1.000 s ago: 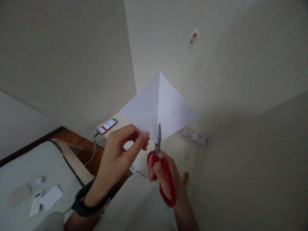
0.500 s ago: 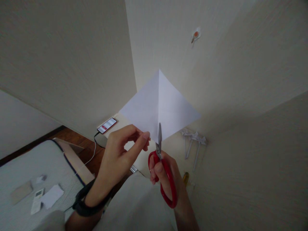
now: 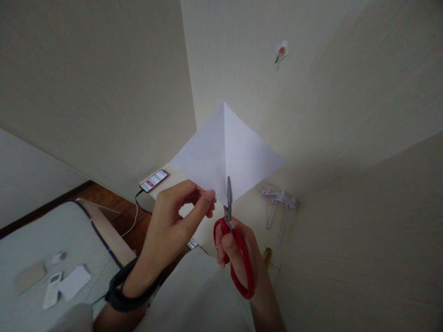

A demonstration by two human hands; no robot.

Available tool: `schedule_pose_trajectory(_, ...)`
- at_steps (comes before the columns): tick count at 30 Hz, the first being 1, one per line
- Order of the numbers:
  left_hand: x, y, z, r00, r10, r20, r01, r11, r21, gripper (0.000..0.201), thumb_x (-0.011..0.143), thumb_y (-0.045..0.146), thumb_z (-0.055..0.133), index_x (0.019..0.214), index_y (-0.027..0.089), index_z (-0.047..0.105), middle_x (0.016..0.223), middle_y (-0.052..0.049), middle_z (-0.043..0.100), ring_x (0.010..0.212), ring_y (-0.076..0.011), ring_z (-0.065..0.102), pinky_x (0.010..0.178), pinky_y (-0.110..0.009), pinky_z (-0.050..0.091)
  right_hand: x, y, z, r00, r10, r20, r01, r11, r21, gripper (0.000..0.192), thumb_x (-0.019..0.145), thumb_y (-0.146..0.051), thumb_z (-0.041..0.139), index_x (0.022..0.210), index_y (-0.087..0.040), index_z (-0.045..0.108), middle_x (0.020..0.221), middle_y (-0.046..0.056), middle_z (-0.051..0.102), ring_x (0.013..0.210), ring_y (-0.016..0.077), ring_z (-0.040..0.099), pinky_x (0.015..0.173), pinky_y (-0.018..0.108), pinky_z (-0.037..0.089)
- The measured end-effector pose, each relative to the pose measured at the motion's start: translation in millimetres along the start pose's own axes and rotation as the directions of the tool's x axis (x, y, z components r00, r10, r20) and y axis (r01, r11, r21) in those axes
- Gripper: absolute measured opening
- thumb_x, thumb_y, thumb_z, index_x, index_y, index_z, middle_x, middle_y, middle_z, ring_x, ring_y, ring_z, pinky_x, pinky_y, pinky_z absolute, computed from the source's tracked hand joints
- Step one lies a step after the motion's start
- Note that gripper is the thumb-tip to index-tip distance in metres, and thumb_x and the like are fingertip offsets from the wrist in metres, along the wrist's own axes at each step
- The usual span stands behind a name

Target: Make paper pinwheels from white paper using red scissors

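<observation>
Left hand (image 3: 169, 226) pinching the near-left edge of a creased white paper sheet (image 3: 202, 159), held above the pale table (image 3: 202, 230). Right hand (image 3: 251, 243) gripping red-handled scissors (image 3: 227, 220), blade over its near corner. Plugged-in smartphone (image 3: 154, 180) left.

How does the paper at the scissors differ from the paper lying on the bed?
The creased sheet is held up in the left hand; the loose paper lies on the bed. The creased sheet has the scissors at its lower corner, while the loose paper lies beside a remote. The creased sheet shows a fold down its middle; on the loose paper I can't make out any. Both are white.
</observation>
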State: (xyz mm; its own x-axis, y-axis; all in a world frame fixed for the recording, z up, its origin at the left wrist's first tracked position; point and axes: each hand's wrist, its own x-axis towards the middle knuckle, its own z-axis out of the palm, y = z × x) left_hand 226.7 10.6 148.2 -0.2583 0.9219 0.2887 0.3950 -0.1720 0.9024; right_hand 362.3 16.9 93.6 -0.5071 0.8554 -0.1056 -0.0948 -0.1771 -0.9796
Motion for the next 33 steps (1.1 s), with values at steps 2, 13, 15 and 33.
schedule_pose_trajectory(2, 0, 1, 0.1, 1.000, -0.002, -0.001, 0.002, 1.000, 0.004, 0.025, 0.085, 0.012, 0.058, 0.061, 0.019, 0.059, 0.059, 0.006, 0.063, 0.052, -0.0071, 0.058, 0.049, -0.018, 0.043, 0, -1, 0, 1.000, 0.007, 0.001, -0.007, 1.000, -0.005, 0.051, 0.075, -0.072, 0.054, 0.068, -0.022, 0.043, 0.055, -0.006, 0.043, 0.041, 0.0083, 0.040, 0.039, 0.021, 0.034)
schedule_pose_trajectory(13, 0, 1, 0.5, 1.000, -0.010, -0.004, 0.010, 1.000, 0.008, 0.025, 0.084, 0.012, 0.058, 0.060, 0.019, 0.059, 0.057, 0.006, 0.062, 0.052, -0.0076, 0.057, 0.049, -0.019, 0.043, -1, -3, 1, 0.998, 0.055, -0.010, -0.055, 0.998, 0.008, 0.044, 0.073, -0.063, 0.060, 0.068, -0.022, 0.044, 0.053, -0.006, 0.043, 0.040, 0.0087, 0.041, 0.038, 0.022, 0.034)
schedule_pose_trajectory(15, 0, 0, 0.7, 1.000, -0.012, -0.001, 0.012, 1.000, 0.005, 0.024, 0.084, 0.013, 0.058, 0.060, 0.019, 0.059, 0.058, 0.006, 0.062, 0.053, -0.0075, 0.058, 0.050, -0.019, 0.044, -1, -2, 1, 0.997, 0.073, -0.024, -0.073, 0.997, 0.011, 0.043, 0.073, -0.062, 0.061, 0.067, -0.022, 0.044, 0.054, -0.006, 0.043, 0.040, 0.0083, 0.040, 0.038, 0.022, 0.034)
schedule_pose_trajectory(33, -2, 0, 6.4, 0.999, 0.040, -0.021, -0.035, 0.980, 0.197, 0.029, 0.082, 0.025, 0.058, 0.054, 0.019, 0.062, 0.051, 0.001, 0.062, 0.048, -0.0120, 0.056, 0.044, -0.023, 0.039, 5, 7, -4, 0.991, -0.134, -0.003, 0.134, 0.991, -0.019, 0.055, 0.074, -0.074, 0.056, 0.060, -0.022, 0.046, 0.056, -0.004, 0.043, 0.051, 0.0112, 0.037, 0.046, 0.025, 0.030)
